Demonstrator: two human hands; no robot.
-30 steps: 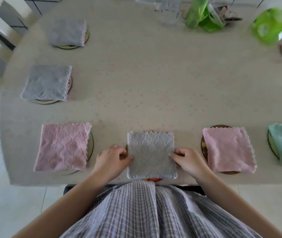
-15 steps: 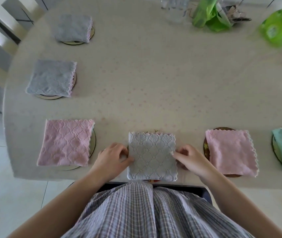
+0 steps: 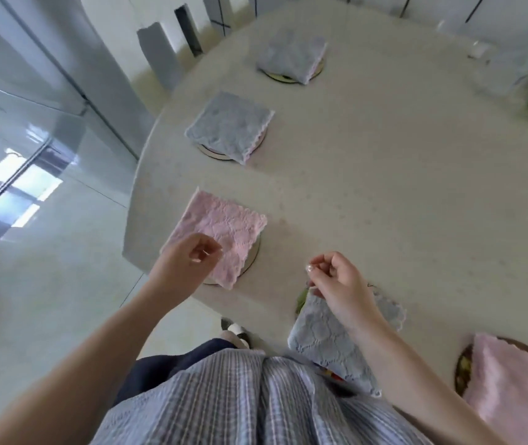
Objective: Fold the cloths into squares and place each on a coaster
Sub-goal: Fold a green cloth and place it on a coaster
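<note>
Pale speckled bench (image 3: 384, 194), rounded at its left end, over a glossy tiled floor; view tilted and partly blurred.

Item 1. Pink cloth (image 3: 224, 229), folded square, on a round coaster (image 3: 254, 255) whose rim shows at the cloth's 4 o'clock side. Lies near the bench's left edge, one corner pointing to 11 o'clock.

Item 2. Left hand (image 3: 188, 264). Raised over the near corner of the pink cloth, fingers loosely curled, nothing seen in its grip. Whether it touches the cloth cannot be told.

Item 3. Two grey cloths, folded, each on its own coaster: nearer one (image 3: 229, 126), farther one (image 3: 291, 56). Both lie toward 12 o'clock from the pink cloth, well apart from either hand.

Item 4. Right hand (image 3: 339, 284). Fingers curled, thumb against fingertips as in a pinch; whether they hold anything is unclear.

Item 5. Grey patterned cloth (image 3: 330, 342), folded, at the bench's near edge, directly under the right hand and running from it toward 5 o'clock. A sliver of its coaster (image 3: 301, 298) shows at the cloth's 10 o'clock corner.

Item 6. Second pink cloth (image 3: 509, 380) on a dark coaster (image 3: 460, 369), far right.

Judgement: every visible cloth appears folded and seated. The pink cloth sits at 1 o'clock from the left hand, the nearer one for any adjusting.
</note>
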